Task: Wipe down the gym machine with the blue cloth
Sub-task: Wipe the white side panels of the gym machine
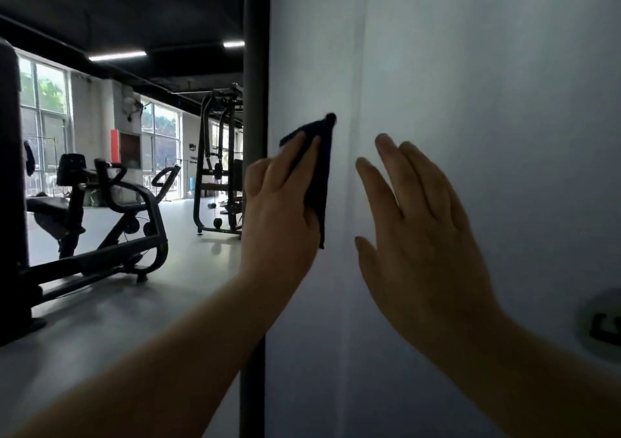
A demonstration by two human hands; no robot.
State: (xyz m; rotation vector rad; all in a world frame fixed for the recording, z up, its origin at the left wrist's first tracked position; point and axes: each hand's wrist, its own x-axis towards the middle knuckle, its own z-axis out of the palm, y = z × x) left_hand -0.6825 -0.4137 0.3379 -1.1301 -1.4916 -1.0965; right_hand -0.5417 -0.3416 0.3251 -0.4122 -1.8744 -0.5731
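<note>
Pale panel (470, 85) of the machine fills the right of view, dark post (255, 68) along its left edge. Left hand (282, 202) presses the blue cloth (321, 182) flat against the panel near that edge, fingers grasping it. Right hand (420, 222) hovers released beside it. Best practice: keep the cloth flat, use overlapping strokes, and work edge inward.

- One view only, from a camera worn on the person's head, facing forward and a little downward.
- It sits very close to a pale upright panel (470, 101) (probably the machine's side, though little detail shows), which fills the right half.
- The wide lens bends the dark post (255, 68) at the panel's edge.
- Left of the post, the view runs far across the gym floor (188, 269) to the windows (43, 101).
</note>
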